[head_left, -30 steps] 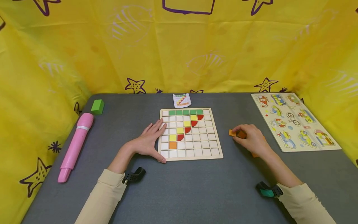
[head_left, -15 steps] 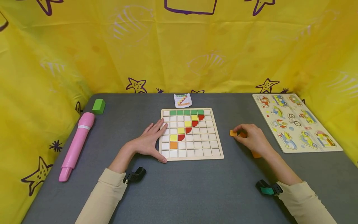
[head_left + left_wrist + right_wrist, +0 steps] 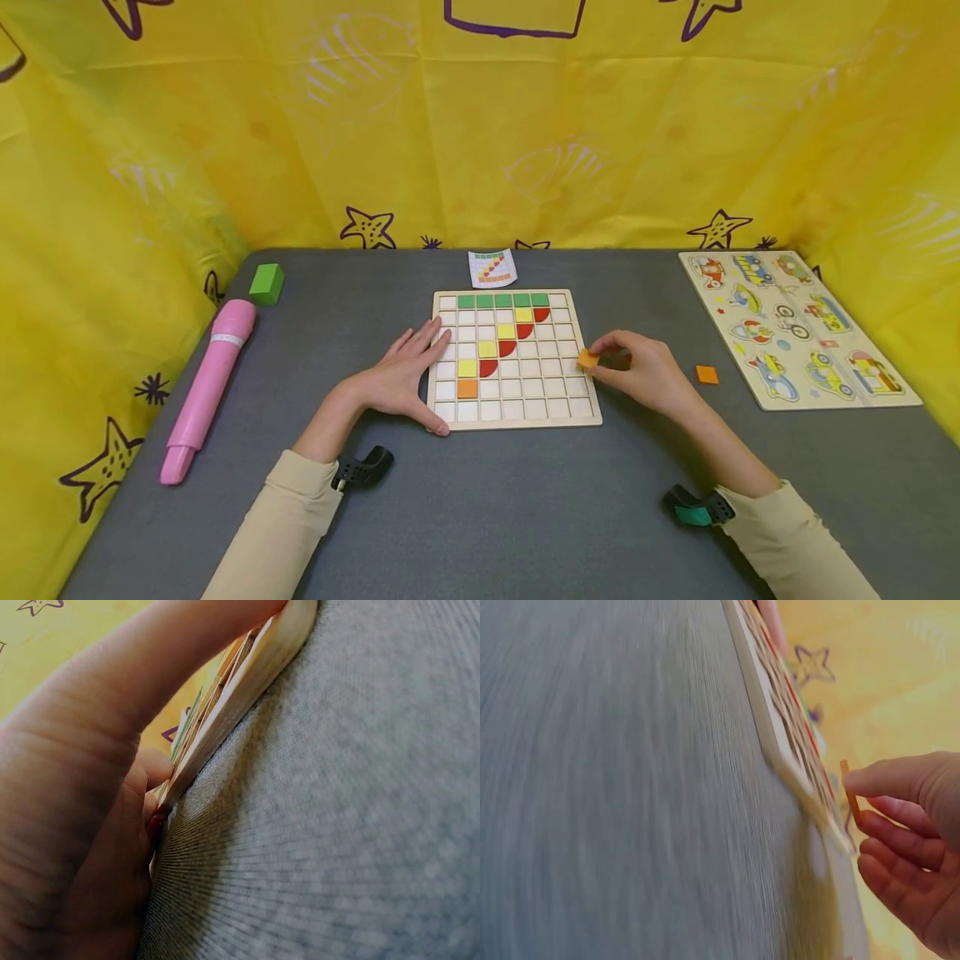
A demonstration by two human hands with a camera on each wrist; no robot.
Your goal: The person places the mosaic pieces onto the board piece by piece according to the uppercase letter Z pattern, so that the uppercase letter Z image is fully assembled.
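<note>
A light wooden grid board (image 3: 513, 427) lies in the middle of the table. Green squares fill part of its top row, and yellow squares with red quarter-round pieces step diagonally below; one orange square (image 3: 467, 389) sits near the lower left. My left hand (image 3: 397, 379) rests along the board's left edge, fingers spread and thumb at the near corner. Between thumb and fingertips my right hand (image 3: 641, 371) pinches an orange square tile (image 3: 587, 360) at the board's right edge; the right wrist view shows this thin tile (image 3: 850, 793) on its side, apart from the board.
Another orange tile (image 3: 707, 375) lies to the right. Beyond it is a picture puzzle board (image 3: 787, 333). A small pattern card (image 3: 492, 269) lies behind the grid. On the left are a green block (image 3: 266, 284) and a pink microphone-shaped object (image 3: 210, 387).
My right hand has moved left with the orange tile, from the table to the board's right edge. One orange tile is uncovered behind it. The left hand has stayed put.
</note>
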